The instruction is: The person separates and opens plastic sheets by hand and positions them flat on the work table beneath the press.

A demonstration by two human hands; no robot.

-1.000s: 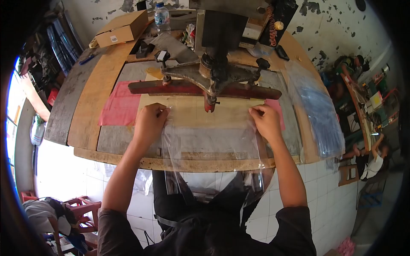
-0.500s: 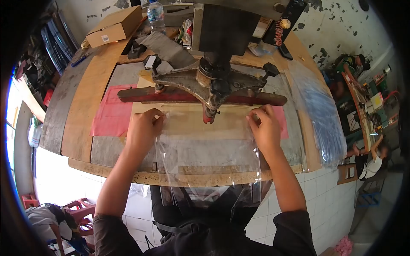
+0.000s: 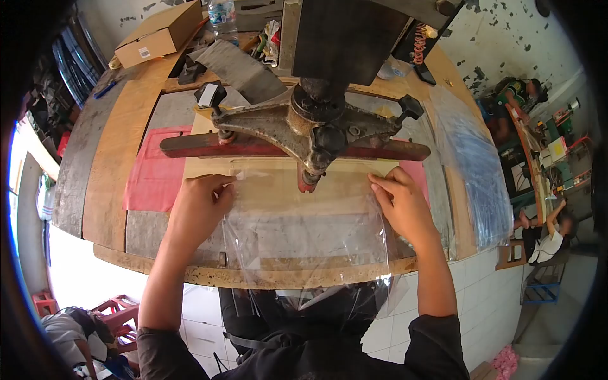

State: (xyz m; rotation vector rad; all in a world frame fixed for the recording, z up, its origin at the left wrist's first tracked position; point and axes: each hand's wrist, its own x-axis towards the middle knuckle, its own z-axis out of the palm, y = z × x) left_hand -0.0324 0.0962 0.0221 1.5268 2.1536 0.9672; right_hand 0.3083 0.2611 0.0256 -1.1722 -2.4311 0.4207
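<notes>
A clear plastic sheet point(image 3: 304, 244) stretches between my hands and hangs over the table's front edge. My left hand point(image 3: 204, 206) pinches its upper left corner, and my right hand point(image 3: 402, 199) pinches the upper right one. Just beyond my fingers, a metal press head point(image 3: 316, 123) with a long red-and-grey bar point(image 3: 253, 147) spans the work surface. Under the bar lies a yellowish sheet point(image 3: 272, 201), with pink material point(image 3: 152, 171) showing at its left and right sides.
Stacked clear plastic point(image 3: 478, 180) lies on the right of the table point(image 3: 114, 171). A cardboard box point(image 3: 158, 35), a bottle point(image 3: 223, 19) and a phone point(image 3: 425, 74) are at the back. Two people point(image 3: 519, 95) point(image 3: 550, 244) are at the far right, near another bench.
The view has shifted, so the press looks larger and nearer. Both hands appear lower in the picture and slightly farther apart, still holding the plastic sheet.
</notes>
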